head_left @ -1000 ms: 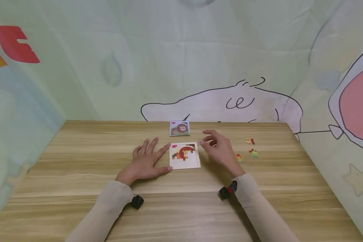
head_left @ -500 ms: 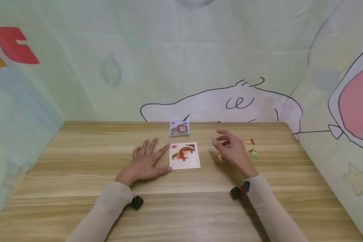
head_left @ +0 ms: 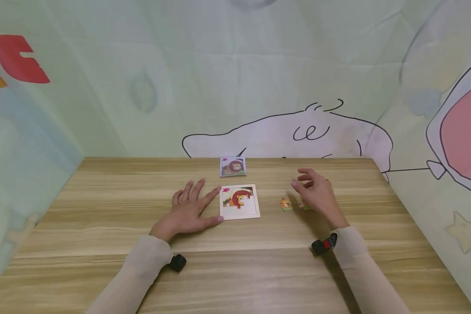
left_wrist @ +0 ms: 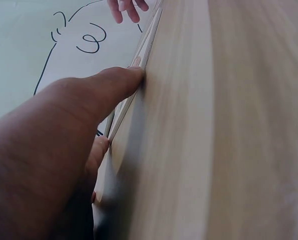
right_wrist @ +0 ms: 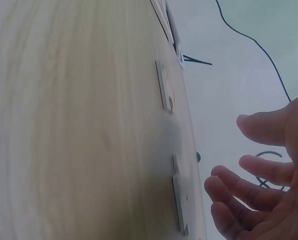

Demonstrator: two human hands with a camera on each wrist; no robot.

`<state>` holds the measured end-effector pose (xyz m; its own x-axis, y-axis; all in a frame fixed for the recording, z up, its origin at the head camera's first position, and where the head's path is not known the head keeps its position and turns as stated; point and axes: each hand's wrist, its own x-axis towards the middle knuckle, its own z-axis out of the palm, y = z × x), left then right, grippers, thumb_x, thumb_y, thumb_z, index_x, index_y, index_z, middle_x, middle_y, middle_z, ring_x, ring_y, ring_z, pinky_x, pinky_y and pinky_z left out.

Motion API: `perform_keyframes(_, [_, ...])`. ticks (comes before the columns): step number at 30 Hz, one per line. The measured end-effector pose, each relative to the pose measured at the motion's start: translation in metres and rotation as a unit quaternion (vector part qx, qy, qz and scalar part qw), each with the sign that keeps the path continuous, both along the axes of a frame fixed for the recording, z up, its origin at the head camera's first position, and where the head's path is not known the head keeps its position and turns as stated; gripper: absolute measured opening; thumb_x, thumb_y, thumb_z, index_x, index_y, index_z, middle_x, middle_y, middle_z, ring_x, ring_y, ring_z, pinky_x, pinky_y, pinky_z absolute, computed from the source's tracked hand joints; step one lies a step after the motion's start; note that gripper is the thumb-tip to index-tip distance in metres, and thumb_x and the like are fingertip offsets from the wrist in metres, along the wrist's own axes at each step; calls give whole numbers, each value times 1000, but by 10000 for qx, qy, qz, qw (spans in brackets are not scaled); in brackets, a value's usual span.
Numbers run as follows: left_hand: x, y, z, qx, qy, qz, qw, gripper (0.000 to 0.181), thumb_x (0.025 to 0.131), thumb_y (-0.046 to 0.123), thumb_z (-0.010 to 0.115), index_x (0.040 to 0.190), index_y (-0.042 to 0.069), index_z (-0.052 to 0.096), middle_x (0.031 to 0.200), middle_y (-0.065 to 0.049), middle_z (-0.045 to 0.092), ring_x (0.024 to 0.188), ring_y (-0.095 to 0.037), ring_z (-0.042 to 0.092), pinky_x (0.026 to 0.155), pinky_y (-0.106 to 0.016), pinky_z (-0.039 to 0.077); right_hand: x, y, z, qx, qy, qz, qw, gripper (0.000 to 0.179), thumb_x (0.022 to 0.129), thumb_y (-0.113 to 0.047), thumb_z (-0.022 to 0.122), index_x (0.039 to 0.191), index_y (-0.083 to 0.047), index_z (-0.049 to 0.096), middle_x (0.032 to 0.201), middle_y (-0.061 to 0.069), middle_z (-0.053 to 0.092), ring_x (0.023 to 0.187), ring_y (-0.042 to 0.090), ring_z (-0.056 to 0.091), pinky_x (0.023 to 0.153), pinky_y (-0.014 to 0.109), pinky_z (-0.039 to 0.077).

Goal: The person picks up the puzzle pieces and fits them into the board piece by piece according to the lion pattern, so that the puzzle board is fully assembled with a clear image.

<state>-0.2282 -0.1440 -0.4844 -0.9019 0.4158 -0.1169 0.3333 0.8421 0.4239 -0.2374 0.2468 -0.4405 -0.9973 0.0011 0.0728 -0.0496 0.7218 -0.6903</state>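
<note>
My left hand (head_left: 188, 214) lies with fingers spread on the table, thumb and index fingertip at the left edge of a square jigsaw board (head_left: 239, 213). Part of a lion picture fills the board's upper left; the rest of its base is pale and bare. Over the table to the right hovers my right hand (head_left: 318, 192), fingers loosely bent and holding nothing. One jigsaw piece (head_left: 285, 204) lies left of it, orange and green. Partly covered by that hand in the head view is another piece (head_left: 306, 206); the right wrist view shows a flat piece (right_wrist: 180, 205) below the fingers.
Behind the board lies a picture card (head_left: 233, 167) with the full lion on it. The wooden table (head_left: 235, 279) meets a printed cloth wall (head_left: 235, 87) at its far edge. Each wrist wears a small black camera (head_left: 177, 262).
My right hand has moved rightward from beside the board, uncovering the orange and green piece and covering the pieces farther right. The left hand and board have stayed still.
</note>
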Motion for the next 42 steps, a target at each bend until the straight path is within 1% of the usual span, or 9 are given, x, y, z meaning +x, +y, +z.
perform_keyframes(6, [0, 0, -1, 34, -2, -8, 10000, 94, 95, 75, 61, 172, 39, 22, 184, -13, -5, 168, -50, -9, 127, -74, 0, 1, 16, -2, 91, 16, -59, 9999, 53, 107, -28, 66, 153, -2, 55, 141, 28, 69, 122, 46, 71, 103, 58, 58])
perform_keyframes(16, [3, 0, 6, -19, -32, -9, 10000, 94, 95, 74, 60, 172, 37, 22, 184, -15, -5, 167, -51, -9, 127, -75, 0, 0, 39, -3, 394, 122, -113, 9991, 51, 106, -22, 67, 150, 2, 56, 139, 33, 68, 123, 49, 70, 104, 61, 56])
perform_keyframes(20, [4, 0, 10, -6, -10, -40, 10000, 94, 95, 72, 61, 172, 34, 23, 183, -19, -3, 167, -54, -7, 126, -76, 1, -1, 44, -4, 426, 116, -113, 9990, 50, 106, -19, 66, 149, 5, 56, 139, 35, 66, 125, 51, 68, 106, 62, 54])
perform_keyframes(23, [5, 0, 9, -15, -13, -39, 10000, 95, 94, 75, 60, 172, 36, 23, 183, -19, -3, 167, -54, -8, 126, -75, 1, -2, 48, -5, 379, 97, -137, 9991, 50, 106, -18, 66, 149, 6, 56, 140, 36, 65, 126, 52, 68, 107, 62, 55])
perform_keyframes(27, [3, 0, 6, -2, -5, -32, 10000, 96, 93, 80, 58, 172, 39, 21, 183, -16, -3, 167, -52, -8, 126, -75, 0, -2, 55, -5, 500, 164, -224, 9984, 47, 105, -15, 66, 146, 7, 59, 134, 37, 67, 122, 51, 70, 102, 60, 57])
perform_keyframes(30, [2, 0, 4, 32, 16, -42, 10000, 95, 94, 77, 60, 172, 39, 21, 183, -16, -4, 167, -52, -8, 126, -75, 1, -3, 61, -4, 764, 257, -329, 9962, 45, 102, -12, 66, 142, 9, 62, 127, 35, 72, 117, 49, 74, 95, 58, 59])
perform_keyframes(33, [2, 0, 3, 6, -3, -21, 10000, 94, 95, 74, 61, 172, 38, 20, 184, -14, -5, 168, -50, -9, 127, -73, 0, -4, 66, -3, 1031, 306, -410, 9934, 44, 99, -9, 65, 139, 9, 64, 123, 35, 73, 113, 49, 75, 93, 60, 57])
perform_keyframes(37, [2, 0, 4, 15, -49, -10, 10000, 95, 94, 75, 60, 172, 38, 21, 183, -15, -5, 167, -51, -9, 127, -74, -1, -6, 73, -3, 1235, 245, -428, 9911, 46, 97, -10, 66, 141, 6, 64, 122, 36, 73, 114, 51, 72, 94, 63, 53])
perform_keyframes(42, [2, 1, 5, -22, -82, -10, 10000, 95, 94, 76, 60, 172, 38, 20, 183, -15, -6, 167, -51, -10, 127, -74, -1, -7, 81, -5, 1249, 138, -391, 9913, 46, 99, -12, 66, 142, 3, 64, 122, 37, 72, 114, 53, 68, 92, 62, 52])
